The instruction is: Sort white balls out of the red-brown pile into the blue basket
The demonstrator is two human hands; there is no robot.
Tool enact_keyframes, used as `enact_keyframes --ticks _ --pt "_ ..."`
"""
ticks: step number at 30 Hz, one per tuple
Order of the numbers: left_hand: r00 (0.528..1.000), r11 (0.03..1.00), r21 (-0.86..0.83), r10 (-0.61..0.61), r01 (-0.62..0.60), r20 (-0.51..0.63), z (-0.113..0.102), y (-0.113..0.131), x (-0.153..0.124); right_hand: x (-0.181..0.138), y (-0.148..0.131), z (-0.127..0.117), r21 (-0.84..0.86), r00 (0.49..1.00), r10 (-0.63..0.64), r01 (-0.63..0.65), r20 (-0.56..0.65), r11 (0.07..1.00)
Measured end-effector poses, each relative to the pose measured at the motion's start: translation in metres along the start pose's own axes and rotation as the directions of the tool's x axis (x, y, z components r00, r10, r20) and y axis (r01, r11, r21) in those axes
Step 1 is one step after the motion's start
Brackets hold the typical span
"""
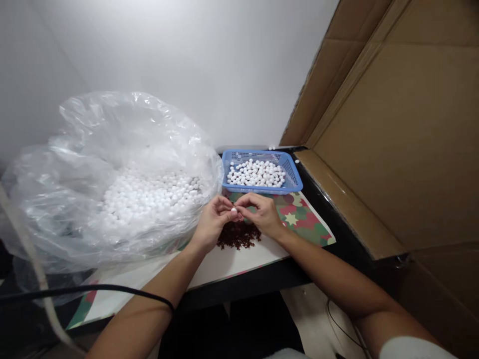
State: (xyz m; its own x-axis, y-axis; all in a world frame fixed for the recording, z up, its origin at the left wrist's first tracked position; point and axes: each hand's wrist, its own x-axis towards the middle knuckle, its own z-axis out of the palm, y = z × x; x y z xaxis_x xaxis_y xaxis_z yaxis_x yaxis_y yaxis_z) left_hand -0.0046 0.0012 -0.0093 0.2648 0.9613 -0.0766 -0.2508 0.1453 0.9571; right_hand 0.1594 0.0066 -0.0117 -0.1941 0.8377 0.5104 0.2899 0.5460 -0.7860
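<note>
A small white ball (234,210) is pinched in the fingertips of my left hand (214,219), above the table. My right hand (261,212) meets it from the other side, thumb and forefinger pressed together at the ball; whatever they grip is too small to make out. Under both hands lies a pile of small dark red pieces (239,236) on a paper sheet (220,264). Just beyond the hands stands a blue plastic basket (262,190) with many white balls in it. To the left, a large clear plastic bag (123,119) gapes around a heap of white balls (149,197).
Cardboard (404,134) rises along the right side, and a white wall (224,70) closes off the back. Loose white balls (272,148) lie behind the basket. A black cable (112,287) crosses over my left forearm. Camouflage-patterned paper (305,219) covers part of the black table.
</note>
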Motion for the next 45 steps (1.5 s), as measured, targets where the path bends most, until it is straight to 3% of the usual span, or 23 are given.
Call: enact_keyframes --ticks 15,22,25,27,28,30,31,32,34,36,39,42,45 --pt "1.000 0.998 0.069 0.012 -0.011 -0.016 -0.006 0.017 -0.003 -0.001 -0.007 -0.001 0.162 0.996 -0.059 0.047 0.071 0.986" --pt "0.999 0.994 0.113 -0.003 0.007 -0.033 0.003 0.029 -0.003 0.007 -0.013 0.001 0.268 0.997 0.061 -0.071 0.045 0.961" --pt "0.999 0.973 0.227 0.043 -0.039 -0.013 -0.005 0.039 0.001 0.018 -0.021 -0.001 0.214 0.998 0.027 -0.039 0.059 0.976" --pt "0.983 0.887 0.450 0.161 -0.107 -0.083 -0.020 0.050 0.006 0.030 -0.019 -0.008 0.097 1.000 -0.005 0.002 0.023 0.995" --pt "0.958 0.782 0.613 0.248 -0.111 -0.143 -0.030 0.056 0.008 0.036 -0.015 -0.013 0.019 1.000 -0.015 0.016 -0.016 1.000" --pt "0.882 0.438 0.898 0.404 0.046 -0.242 -0.054 0.066 0.012 0.051 -0.002 -0.027 -0.174 0.993 -0.037 0.017 -0.112 0.985" --pt "0.860 0.265 0.951 0.435 0.161 -0.267 -0.065 0.069 0.013 0.058 0.006 -0.035 -0.267 0.989 -0.047 0.009 -0.138 0.964" --pt "0.850 0.137 0.949 0.423 0.283 -0.314 -0.076 0.071 0.014 0.063 0.013 -0.042 -0.353 0.989 -0.058 0.006 -0.137 0.936" --pt "0.860 -0.002 0.903 0.306 0.429 -0.408 -0.092 0.069 0.017 0.070 0.026 -0.051 -0.481 0.991 -0.070 0.008 -0.111 0.876" --pt "0.874 -0.047 0.890 0.219 0.454 -0.434 -0.101 0.064 0.020 0.068 0.030 -0.053 -0.526 0.993 -0.083 0.025 -0.087 0.850" --pt "0.899 -0.063 0.917 0.235 0.393 -0.369 -0.106 0.057 0.024 0.054 0.019 -0.045 -0.458 0.995 -0.103 0.087 -0.010 0.885" --pt "0.901 -0.044 0.936 0.291 0.349 -0.322 -0.106 0.055 0.025 0.032 0.005 -0.032 -0.316 0.977 -0.091 0.150 0.193 0.937" --pt "0.866 0.027 0.940 0.382 0.339 -0.323 -0.104 0.060 0.025 0.014 0.004 -0.020 -0.236 0.920 -0.046 0.148 0.389 0.960"
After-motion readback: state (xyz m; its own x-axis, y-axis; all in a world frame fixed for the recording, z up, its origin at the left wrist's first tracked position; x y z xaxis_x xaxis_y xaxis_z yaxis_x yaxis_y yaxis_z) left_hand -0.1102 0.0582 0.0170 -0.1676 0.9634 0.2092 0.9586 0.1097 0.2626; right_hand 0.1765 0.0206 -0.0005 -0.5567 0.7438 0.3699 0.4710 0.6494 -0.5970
